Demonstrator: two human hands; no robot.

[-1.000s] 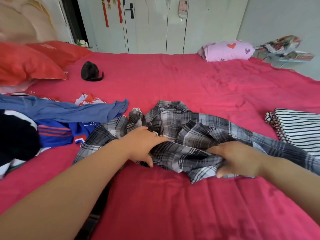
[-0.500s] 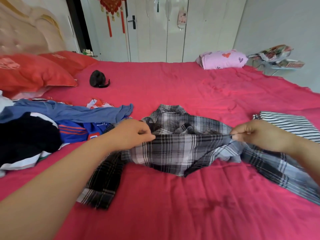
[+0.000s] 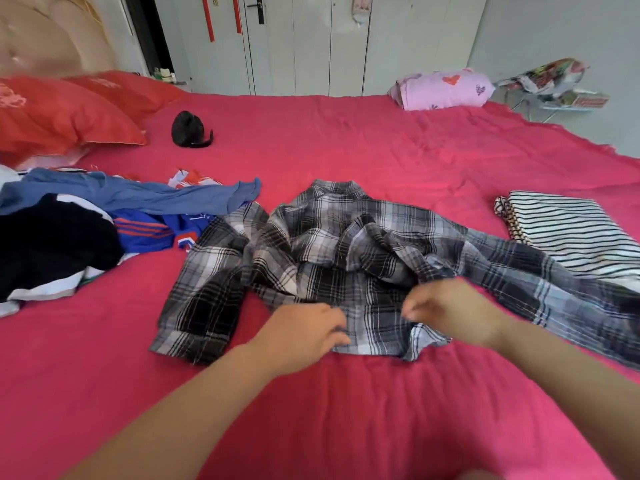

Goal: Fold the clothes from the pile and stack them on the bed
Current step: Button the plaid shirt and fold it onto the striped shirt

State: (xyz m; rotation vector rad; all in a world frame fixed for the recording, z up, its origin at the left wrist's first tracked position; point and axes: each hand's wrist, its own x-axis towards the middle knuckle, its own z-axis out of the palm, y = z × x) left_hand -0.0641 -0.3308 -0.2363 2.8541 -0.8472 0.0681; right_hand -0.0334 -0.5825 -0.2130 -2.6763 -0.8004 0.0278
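Two hands work at the near hem of a grey plaid shirt (image 3: 332,244), which lies in the middle of the red bed (image 3: 346,410) with its collar (image 3: 337,188) pointing away from the person and its body bunched into loose ridges. The left hand (image 3: 304,332) rests on the hem edge with its fingers (image 3: 337,329) lightly bent. The right hand (image 3: 453,313) sits just beside it, a little higher on the cloth, knuckles up and fingers curled downward. Both are smeared by motion, so I cannot tell whether either one pinches the fabric or only touches it. One sleeve (image 3: 201,299) lies flat toward the unfolded pile (image 3: 86,230) on the left, while the other sleeve (image 3: 554,282) trails off to the right, near a folded striped garment (image 3: 571,233) that looks like the start of the stack. The shirt appears thin, light and entirely limp. It should slide easily over the bedspread but will not hold a shape, and any pull at one point is likely to drag wrinkles across the whole panel. The sensible places to take hold are the firmer seams (hem corners, shoulder lines, cuffs), pinched at two spread points so the cloth stays taut while it is smoothed. The bunched middle probably needs flattening before the sleeves can be folded inward.
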